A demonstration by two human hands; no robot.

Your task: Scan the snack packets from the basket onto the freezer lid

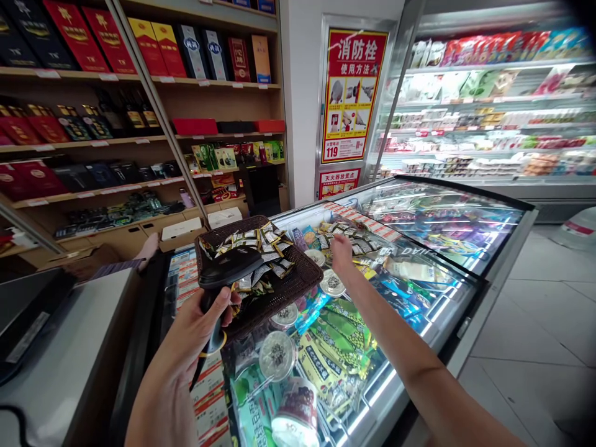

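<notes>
My left hand (205, 329) is wrapped round the handle of a black barcode scanner (230, 268), its head tilted over a dark brown woven basket (302, 267). Small gold, black and white packets (251, 239) lie loose in that basket, which sits over the near left part of a chest freezer (465, 338). Out over the freezer, my right hand (342, 253) is closed, its fingertips turned away from view. Beside it lies a strip of similar small packets (365, 239); whether the fingers grip one cannot be made out.
Ice cream tubs (278, 355) and green ice pop packs (344, 338) fill the freezer under its glass. At the left stands a grey counter (88, 310) with a black device. Shelves of boxed bottles (162, 49) line the back wall; a lit refrigerated display (484, 124) stands right.
</notes>
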